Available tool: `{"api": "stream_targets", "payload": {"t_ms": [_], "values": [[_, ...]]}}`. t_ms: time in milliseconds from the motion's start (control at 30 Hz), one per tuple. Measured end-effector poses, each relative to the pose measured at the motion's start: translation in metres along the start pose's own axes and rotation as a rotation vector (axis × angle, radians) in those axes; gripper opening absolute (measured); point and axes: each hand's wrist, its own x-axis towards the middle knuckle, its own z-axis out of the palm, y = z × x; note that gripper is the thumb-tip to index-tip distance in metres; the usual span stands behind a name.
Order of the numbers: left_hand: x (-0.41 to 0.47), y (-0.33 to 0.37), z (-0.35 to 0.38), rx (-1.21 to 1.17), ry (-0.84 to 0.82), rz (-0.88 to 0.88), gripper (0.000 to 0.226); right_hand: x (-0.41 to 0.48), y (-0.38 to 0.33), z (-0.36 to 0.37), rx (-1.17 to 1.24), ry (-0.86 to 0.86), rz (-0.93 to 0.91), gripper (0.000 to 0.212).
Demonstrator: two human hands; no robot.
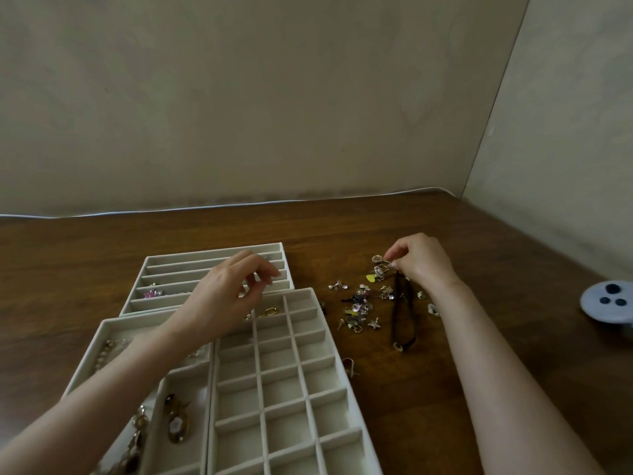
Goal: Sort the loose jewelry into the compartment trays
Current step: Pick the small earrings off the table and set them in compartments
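Head view: a wooden counter (376, 228) carries a grid tray (281, 392) at its near edge, with a slotted tray (212, 258) behind. The left hand (233, 293) hovers over the slots with fingers curled; I cannot tell if it holds anything. The right hand (423, 260) pinches a small gold piece (386, 267) atop the loose jewelry (359, 303), right of the trays.

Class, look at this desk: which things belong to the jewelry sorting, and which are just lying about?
Part of the job: loose jewelry; black cord necklace; grid tray; slotted tray; large-compartment tray.
Lying about: blue dish; white cable.
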Motion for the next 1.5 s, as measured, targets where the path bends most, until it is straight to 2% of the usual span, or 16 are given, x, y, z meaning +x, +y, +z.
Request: {"api": "stream_targets", "payload": {"t_ms": [100,267,533,733,833,933,1000,1067,1133,1267,1333,1500], "values": [[0.015,0.012,0.006,-0.017,-0.041,-0.007,0.021,0.003,0.001,0.008,-0.050,0.013,-0.016,0.019],[0.067,0.036,0.032,0.057,-0.205,0.011,0.017,0.008,0.008,0.015,-0.035,0.044,0.019,0.018],[0.139,0.046,0.107,0.092,-0.362,-0.131,0.014,0.013,0.011,0.020,-0.040,0.105,0.091,0.021],[0.162,0.046,0.133,0.097,-0.382,-0.187,0.018,0.019,0.010,0.017,-0.069,0.068,0.187,0.023],[0.172,0.050,0.137,0.117,-0.470,-0.205,0.021,0.022,0.011,0.017,-0.052,0.038,0.222,0.026],[0.179,0.051,0.142,0.156,-0.529,-0.222,0.010,0.021,0.010,0.015,-0.015,0.015,0.233,0.032],[0.179,0.050,0.144,0.167,-0.541,-0.244,0.011,0.020,0.010,0.014,0.011,0.036,0.224,0.026],[0.177,0.049,0.142,0.161,-0.563,-0.263,0.019,0.017,0.009,0.013,0.025,0.061,0.201,0.018],[0.172,0.048,0.132,0.157,-0.546,-0.261,0.017,0.015,0.008,0.014,0.040,0.081,0.170,0.012],[0.152,0.046,0.085,0.123,-0.358,-0.238,0.014,0.011,0.000,0.015,0.080,0.079,0.083,0.011],[0.133,0.043,0.054,0.098,-0.317,-0.248,0.015,0.011,-0.005,0.016,0.108,0.063,0.017,0.010],[0.075,0.030,0.009,0.039,-0.372,-0.332,0.012,0.002,-0.028,0.021,0.149,0.043,-0.132,0.011]]}}
